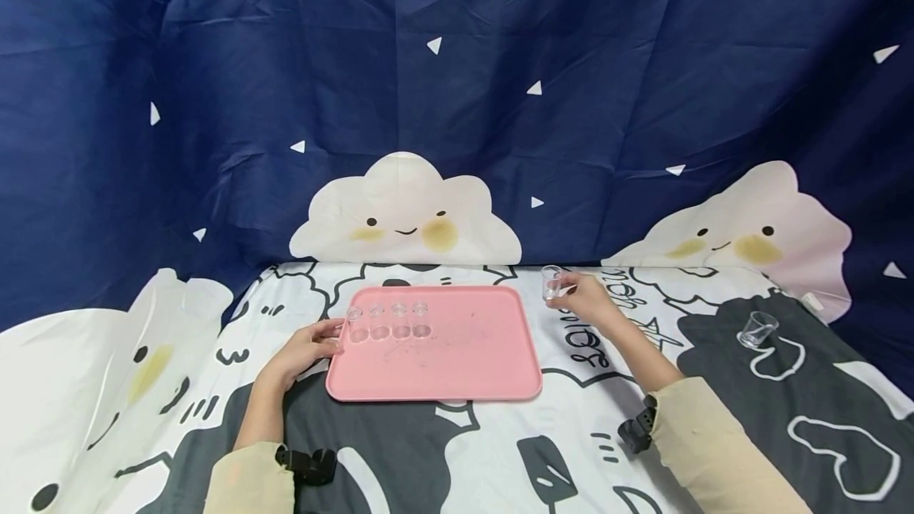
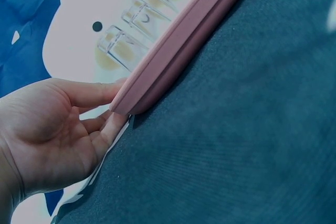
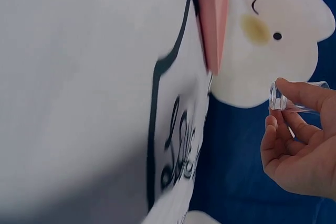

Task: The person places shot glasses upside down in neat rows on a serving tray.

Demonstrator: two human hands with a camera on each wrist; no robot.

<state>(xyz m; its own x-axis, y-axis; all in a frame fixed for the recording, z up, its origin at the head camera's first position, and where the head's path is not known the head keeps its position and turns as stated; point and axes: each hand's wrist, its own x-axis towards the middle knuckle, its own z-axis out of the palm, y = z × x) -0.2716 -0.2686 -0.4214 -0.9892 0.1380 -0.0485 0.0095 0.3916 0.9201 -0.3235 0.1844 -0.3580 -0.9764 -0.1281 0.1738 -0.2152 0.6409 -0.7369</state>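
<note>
A pink tray (image 1: 464, 363) lies on the patterned cloth, and my left hand (image 1: 305, 351) grips its left edge. In the left wrist view the thumb (image 2: 97, 94) lies at the tray's rim, with the other fingers lower at its corner. Several small clear glasses (image 1: 399, 320) stand bottom-up in a row along the tray's far left part. To the right of the tray, my right hand (image 1: 587, 297) pinches another clear glass (image 1: 551, 282) between thumb and fingers, its thick base downward. The right wrist view shows this glass (image 3: 278, 97) partly hidden by the thumb.
Far to the right, one more clear glass (image 1: 758, 329) stands on the dark part of the cloth (image 1: 714, 371). A dark blue curtain (image 1: 457, 109) with cloud pictures hangs behind the table. Black straps with small devices sit on both wrists.
</note>
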